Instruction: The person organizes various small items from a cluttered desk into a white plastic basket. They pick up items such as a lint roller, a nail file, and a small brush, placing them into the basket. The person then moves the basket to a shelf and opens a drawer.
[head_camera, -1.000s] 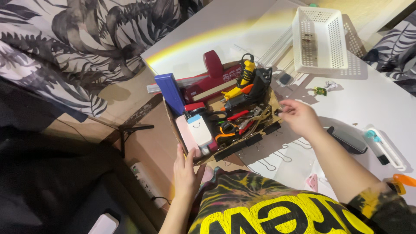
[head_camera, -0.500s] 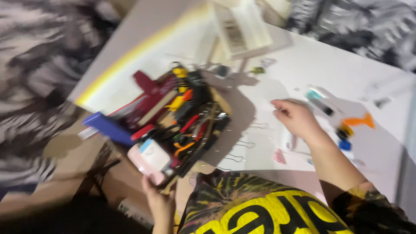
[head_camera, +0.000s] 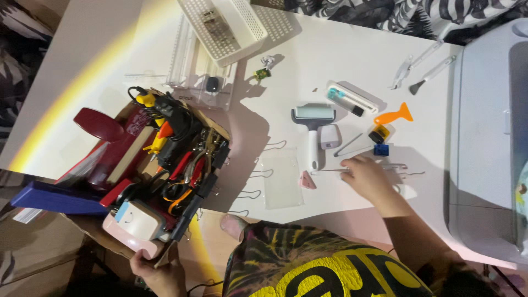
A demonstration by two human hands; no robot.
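My left hand (head_camera: 157, 270) grips the near bottom corner of a cardboard box (head_camera: 118, 242) that hangs off the table's left edge. The box is crammed with tools: pliers with orange and red handles (head_camera: 179, 181), a dark red stapler-like tool (head_camera: 104, 129), a pink device (head_camera: 137, 220) and a blue bar (head_camera: 52, 198). My right hand (head_camera: 367, 177) lies on the white table (head_camera: 308, 49), its fingers curled over the end of a thin metal tool (head_camera: 329, 171). A white roller (head_camera: 313, 118) lies just beyond.
Around my right hand lie a small blue cube (head_camera: 380, 149), an orange scraper (head_camera: 393, 115), a clear plastic sleeve (head_camera: 280, 179), wire clips and a pink wedge (head_camera: 307, 180). A white perforated basket (head_camera: 220, 22) stands at the back. A big white machine (head_camera: 489, 137) fills the right side.
My right hand left the box and moved right across the table onto the thin metal tool. The view swung right. My left hand still holds the box.
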